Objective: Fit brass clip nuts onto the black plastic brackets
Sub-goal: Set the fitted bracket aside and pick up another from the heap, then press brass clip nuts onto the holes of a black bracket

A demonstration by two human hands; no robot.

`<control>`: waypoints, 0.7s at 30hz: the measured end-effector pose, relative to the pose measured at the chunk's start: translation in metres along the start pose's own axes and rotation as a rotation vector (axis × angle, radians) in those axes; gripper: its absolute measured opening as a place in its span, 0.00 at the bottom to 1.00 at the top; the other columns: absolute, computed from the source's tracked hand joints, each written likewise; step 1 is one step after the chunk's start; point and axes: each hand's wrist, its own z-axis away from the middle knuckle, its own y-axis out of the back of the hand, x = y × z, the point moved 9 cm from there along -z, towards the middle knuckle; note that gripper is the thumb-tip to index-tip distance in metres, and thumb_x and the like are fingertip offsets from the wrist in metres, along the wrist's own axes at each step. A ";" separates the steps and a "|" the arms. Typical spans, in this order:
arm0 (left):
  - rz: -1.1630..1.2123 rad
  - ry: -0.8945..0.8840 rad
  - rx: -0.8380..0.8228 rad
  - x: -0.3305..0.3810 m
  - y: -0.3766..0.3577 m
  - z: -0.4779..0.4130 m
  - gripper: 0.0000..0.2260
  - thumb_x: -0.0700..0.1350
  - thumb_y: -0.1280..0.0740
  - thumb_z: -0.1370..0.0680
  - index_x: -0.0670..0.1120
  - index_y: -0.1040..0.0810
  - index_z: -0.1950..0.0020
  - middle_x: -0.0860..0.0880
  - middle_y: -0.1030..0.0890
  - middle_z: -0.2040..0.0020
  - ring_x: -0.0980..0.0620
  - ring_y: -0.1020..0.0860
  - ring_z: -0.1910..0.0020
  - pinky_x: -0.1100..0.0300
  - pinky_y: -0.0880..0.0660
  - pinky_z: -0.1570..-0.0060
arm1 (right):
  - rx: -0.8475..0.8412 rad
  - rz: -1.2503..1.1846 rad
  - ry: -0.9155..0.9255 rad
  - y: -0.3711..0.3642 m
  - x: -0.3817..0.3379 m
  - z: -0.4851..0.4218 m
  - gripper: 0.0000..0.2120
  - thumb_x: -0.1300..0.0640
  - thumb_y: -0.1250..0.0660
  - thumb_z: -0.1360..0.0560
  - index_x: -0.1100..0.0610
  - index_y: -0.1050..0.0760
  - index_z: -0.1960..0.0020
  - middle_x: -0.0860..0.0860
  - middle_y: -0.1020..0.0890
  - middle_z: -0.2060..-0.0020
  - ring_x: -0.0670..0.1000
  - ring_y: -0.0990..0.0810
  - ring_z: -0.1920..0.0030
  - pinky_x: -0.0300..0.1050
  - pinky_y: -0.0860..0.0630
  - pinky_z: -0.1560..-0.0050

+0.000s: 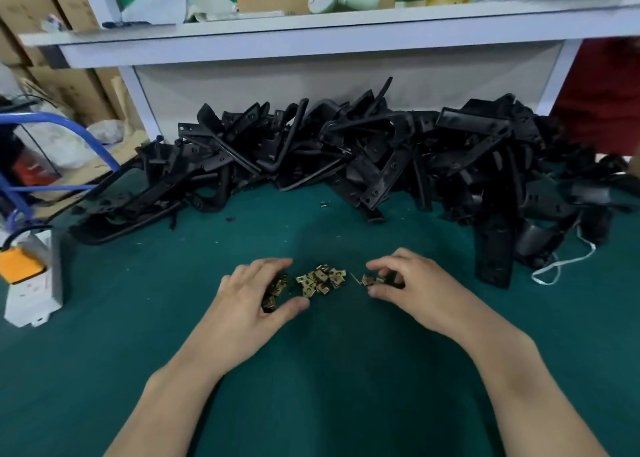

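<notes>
Brass clip nuts: location? (A)

Small loose heap on the green mat, centre, near side. The black plastic brackets are piled well apart from it, along the back. (B)

Hands, left to right? (A)

Left hand: fingers curled over a clutch of nuts at the heap's left side, thumb opposite. Right hand: fingertips and thumb pinching a few nuts just right of the heap. No bracket in either. (B)

Step? (A)

Judged: gathering or sorting nuts, fitting not begun. Next move calls for one nut singled out, open side leading, and a bracket fetched from the pile. (B)
</notes>
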 end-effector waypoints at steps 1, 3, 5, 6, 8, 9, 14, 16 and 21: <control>0.000 -0.006 0.002 0.004 -0.001 -0.002 0.34 0.74 0.44 0.28 0.60 0.34 0.26 0.67 0.33 0.32 0.64 0.38 0.34 0.63 0.42 0.34 | 0.009 0.000 0.007 0.002 0.000 0.000 0.20 0.46 0.33 0.20 0.42 0.28 0.29 0.37 0.28 0.47 0.40 0.29 0.49 0.33 0.34 0.55; -0.003 -0.029 -0.002 0.015 -0.008 -0.007 0.35 0.74 0.44 0.27 0.60 0.36 0.24 0.64 0.34 0.28 0.64 0.40 0.32 0.61 0.43 0.31 | 0.032 -0.001 0.019 0.006 -0.001 0.001 0.18 0.50 0.34 0.19 0.41 0.29 0.29 0.37 0.27 0.48 0.40 0.28 0.50 0.34 0.33 0.55; -0.034 -0.068 -0.024 0.031 -0.019 -0.015 0.34 0.74 0.45 0.26 0.62 0.38 0.22 0.61 0.37 0.24 0.61 0.42 0.27 0.61 0.46 0.28 | 0.051 -0.022 0.023 0.007 -0.003 0.003 0.18 0.53 0.36 0.18 0.40 0.29 0.29 0.37 0.27 0.46 0.39 0.28 0.50 0.32 0.33 0.54; -0.056 -0.085 -0.039 0.039 -0.026 -0.021 0.33 0.74 0.46 0.25 0.63 0.39 0.22 0.60 0.38 0.23 0.58 0.44 0.25 0.60 0.47 0.27 | 0.057 -0.037 0.023 0.008 -0.003 0.003 0.19 0.55 0.37 0.17 0.40 0.29 0.29 0.37 0.26 0.45 0.38 0.28 0.50 0.30 0.33 0.54; -0.100 -0.109 -0.061 0.052 -0.038 -0.031 0.29 0.71 0.45 0.23 0.64 0.38 0.23 0.57 0.38 0.22 0.54 0.42 0.24 0.57 0.46 0.26 | 0.071 -0.061 0.020 0.011 -0.002 0.004 0.20 0.58 0.39 0.17 0.40 0.29 0.30 0.37 0.26 0.44 0.36 0.27 0.50 0.26 0.32 0.55; -0.113 -0.115 -0.064 0.057 -0.042 -0.035 0.26 0.69 0.45 0.22 0.64 0.35 0.25 0.57 0.35 0.23 0.53 0.40 0.24 0.56 0.45 0.26 | 0.077 -0.069 0.020 0.012 -0.001 0.005 0.20 0.59 0.39 0.17 0.40 0.29 0.30 0.38 0.25 0.43 0.35 0.27 0.50 0.25 0.32 0.55; -0.051 -0.110 0.021 0.058 -0.038 -0.045 0.12 0.59 0.38 0.19 0.60 0.19 0.40 0.60 0.24 0.36 0.56 0.31 0.35 0.60 0.38 0.38 | 0.092 -0.118 0.018 0.014 0.001 0.007 0.19 0.60 0.39 0.17 0.40 0.27 0.32 0.38 0.24 0.43 0.36 0.26 0.48 0.27 0.31 0.55; -0.044 -0.111 0.046 0.053 -0.033 -0.041 0.10 0.56 0.36 0.18 0.58 0.18 0.42 0.60 0.23 0.39 0.57 0.28 0.39 0.62 0.37 0.40 | 0.097 -0.144 0.014 0.015 0.002 0.008 0.19 0.60 0.39 0.17 0.40 0.27 0.32 0.38 0.24 0.43 0.37 0.25 0.48 0.28 0.31 0.57; -0.088 -0.063 0.113 0.031 -0.014 -0.029 0.07 0.51 0.34 0.18 0.55 0.17 0.43 0.59 0.21 0.44 0.53 0.25 0.43 0.56 0.31 0.40 | 0.109 -0.125 0.015 0.015 0.004 0.007 0.16 0.56 0.39 0.16 0.42 0.27 0.31 0.38 0.26 0.43 0.37 0.26 0.48 0.29 0.32 0.54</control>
